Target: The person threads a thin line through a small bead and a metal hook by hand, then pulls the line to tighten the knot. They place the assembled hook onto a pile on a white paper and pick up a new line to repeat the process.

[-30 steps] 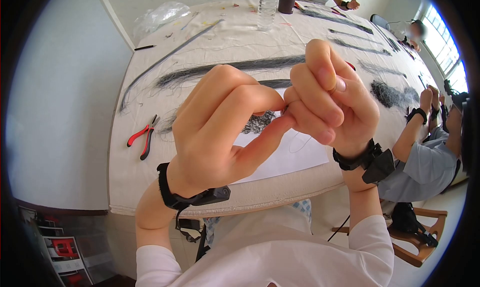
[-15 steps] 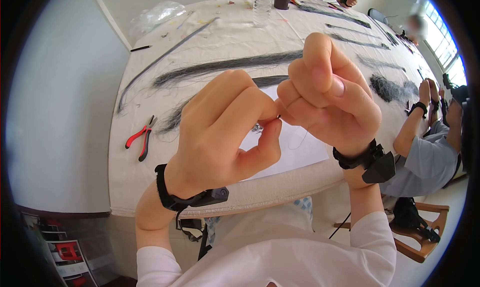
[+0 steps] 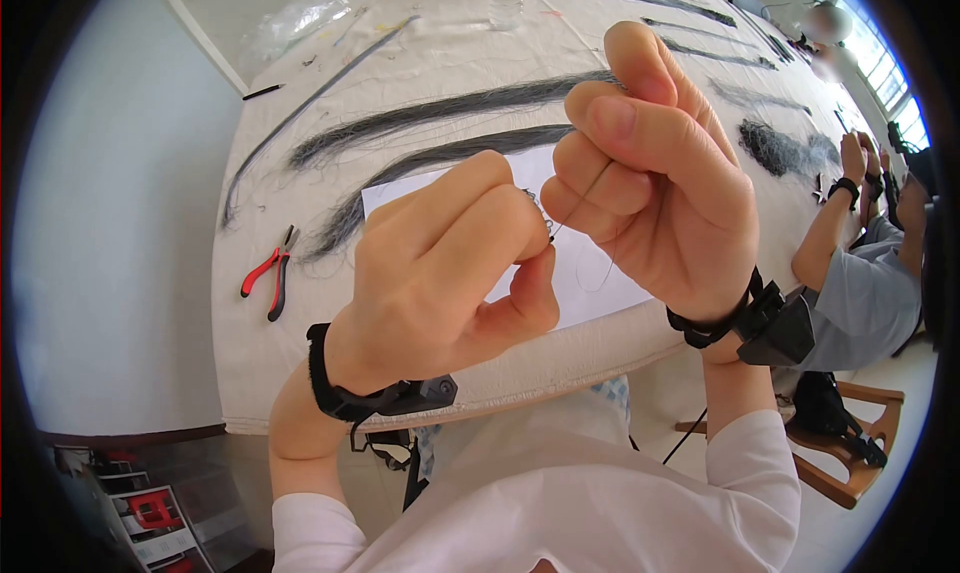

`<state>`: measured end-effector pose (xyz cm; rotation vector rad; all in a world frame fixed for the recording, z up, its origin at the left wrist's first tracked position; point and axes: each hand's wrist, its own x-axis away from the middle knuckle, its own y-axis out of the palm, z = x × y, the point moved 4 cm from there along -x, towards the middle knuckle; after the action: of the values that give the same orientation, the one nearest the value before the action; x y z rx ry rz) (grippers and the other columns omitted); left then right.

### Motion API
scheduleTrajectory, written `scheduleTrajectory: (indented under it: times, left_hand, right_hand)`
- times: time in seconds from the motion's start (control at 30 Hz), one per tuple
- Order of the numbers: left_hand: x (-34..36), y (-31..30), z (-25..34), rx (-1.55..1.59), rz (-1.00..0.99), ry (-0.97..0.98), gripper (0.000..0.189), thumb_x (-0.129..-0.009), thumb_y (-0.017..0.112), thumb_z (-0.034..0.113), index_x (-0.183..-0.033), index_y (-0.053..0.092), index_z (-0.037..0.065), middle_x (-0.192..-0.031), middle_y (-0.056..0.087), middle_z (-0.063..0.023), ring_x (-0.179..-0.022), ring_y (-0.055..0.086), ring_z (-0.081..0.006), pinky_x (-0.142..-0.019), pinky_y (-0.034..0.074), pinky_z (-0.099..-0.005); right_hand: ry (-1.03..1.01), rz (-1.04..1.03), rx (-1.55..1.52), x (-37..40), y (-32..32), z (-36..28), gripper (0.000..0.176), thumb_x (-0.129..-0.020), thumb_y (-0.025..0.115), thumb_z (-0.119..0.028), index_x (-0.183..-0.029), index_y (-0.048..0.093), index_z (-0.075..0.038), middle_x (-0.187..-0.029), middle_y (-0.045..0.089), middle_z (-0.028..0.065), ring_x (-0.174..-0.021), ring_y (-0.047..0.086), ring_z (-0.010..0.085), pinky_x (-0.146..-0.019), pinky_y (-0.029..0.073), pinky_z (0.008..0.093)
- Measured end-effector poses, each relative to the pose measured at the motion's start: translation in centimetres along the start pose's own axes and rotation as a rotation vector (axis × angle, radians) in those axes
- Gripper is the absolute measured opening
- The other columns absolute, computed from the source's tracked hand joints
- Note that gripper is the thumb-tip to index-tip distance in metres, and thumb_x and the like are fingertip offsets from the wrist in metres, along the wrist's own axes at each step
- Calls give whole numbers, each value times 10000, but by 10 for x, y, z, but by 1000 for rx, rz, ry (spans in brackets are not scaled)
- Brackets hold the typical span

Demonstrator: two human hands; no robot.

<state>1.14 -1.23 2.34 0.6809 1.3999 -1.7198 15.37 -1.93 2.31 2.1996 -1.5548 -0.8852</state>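
Fine strand drawn between both hands, tiny dark bit at L fingertips

L hand (image 3: pixel 430 263) has thumb & index pressed together, pinching approx. at a tiny dark bit (image 3: pixel 551 239); a scrap of looped piece (image 3: pixel 531 195) shows just beside that index finger, over the sheet, but can't tell if the pinch takes it in too; R hand (image 3: pixel 670 163) is curled, thumb pressed to fingers w/ the fine strand (image 3: pixel 580 203) between them; strand runs on a slant from R fingers down to the dark bit & looks roughly straight; a thin loose loop (image 3: pixel 596 273) hangs below, in front of the white paper (image 3: pixel 615 291).

To do it well, in my judgment: L pinch firm & close to the dark bit, so the pull lands there & not on the looped piece; R pull slow, even, in line w/ the strand, b/c a jerk could snap or kink it; loose loop clear of fingers, else it may snag; hands over the white sheet help, as dark strand reads best vs. pale ground; pliers (image 3: pixel 268 273) lie apart on the cloth, L side; fibre bundle (image 3: pixel 440 113) lies beyond the hands.
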Motion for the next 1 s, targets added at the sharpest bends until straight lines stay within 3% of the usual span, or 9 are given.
scheduleTrajectory:
  times: [0.27, 0.33, 0.37, 0.4, 0.47, 0.6, 0.73, 0.8, 1.0]
  left_hand:
    - [1, -1, -2, -17, -3, -27, 219, -585, 620, -96, -707, 504, 45, -653, 428, -52, -484, 405, -188, -411, 343, -270]
    - [-2, -8, -4, -50, 10, -26, 210, -591, 623, -90, -700, 509, 50, -647, 430, -48, -483, 405, -184, -410, 339, -265]
    - [-3, -13, -4, -77, 46, -31, 191, -594, 608, -82, -681, 500, 51, -619, 397, -30, -474, 339, -146, -420, 267, -255]
    - [-4, -17, -5, -102, 80, -37, 174, -597, 592, -74, -662, 491, 51, -591, 364, -12, -465, 273, -108, -431, 194, -246]
    - [-4, -20, -4, -115, 104, -22, 168, -591, 595, -72, -666, 500, 44, -591, 371, -12, -465, 284, -106, -427, 205, -241]
    - [-4, -13, -2, -111, 40, 6, 163, -581, 589, -70, -655, 493, 39, -596, 385, -19, -467, 298, -102, -418, 220, -235]
    - [-4, -13, -2, 5, 11, -26, 152, -575, 565, -72, -652, 490, 36, -601, 392, -23, -466, 291, -102, -412, 217, -234]
    - [-4, -14, -2, 12, 11, -31, 145, -579, 561, -71, -660, 500, 33, -603, 398, -19, -466, 291, -98, -413, 216, -232]
    - [-2, -12, -6, 71, 55, -57, 126, -603, 560, -68, -685, 534, 24, -616, 418, -7, -469, 292, -76, -415, 208, -226]
  right_hand:
    - [-105, 19, -7, -1, -3, -6, 147, -917, 438, -5, -889, 361, -128, -661, 306, -48, -515, 240, 50, -504, 216, 229]
    - [-396, -41, 647, 2, 6, -24, 85, -904, 481, -49, -979, 445, -63, -641, 333, -53, -525, 264, 48, -506, 228, 231]
    - [-372, -91, 1011, 6, 14, -33, 191, -885, 530, -104, -1032, 501, 14, -625, 392, -43, -546, 317, 61, -509, 251, 242]
    - [-576, -155, 1270, 7, 16, -33, 142, -840, 587, -126, -886, 569, 8, -629, 432, -3, -551, 356, 103, -499, 271, 267]
    - [-673, -252, 1544, 9, 16, -30, 156, -794, 627, -132, -721, 582, -2, -634, 441, 55, -548, 376, 159, -484, 278, 288]
    - [-675, -245, 1460, 3, 8, -15, 201, -764, 648, -134, -644, 556, -2, -632, 409, 81, -539, 361, 202, -470, 266, 312]
    - [-431, -397, 1228, -2, 8, -5, 209, -820, 591, -117, -675, 539, 25, -626, 391, 87, -557, 356, 206, -481, 264, 333]
    - [-155, -356, 815, -5, 7, 2, 247, -887, 525, -132, -705, 538, 36, -657, 445, 85, -603, 406, 184, -525, 321, 320]
    - [-6, -213, 485, -1, 4, 22, 343, -985, 438, -223, -878, 574, 73, -855, 574, 118, -763, 562, 195, -670, 463, 300]
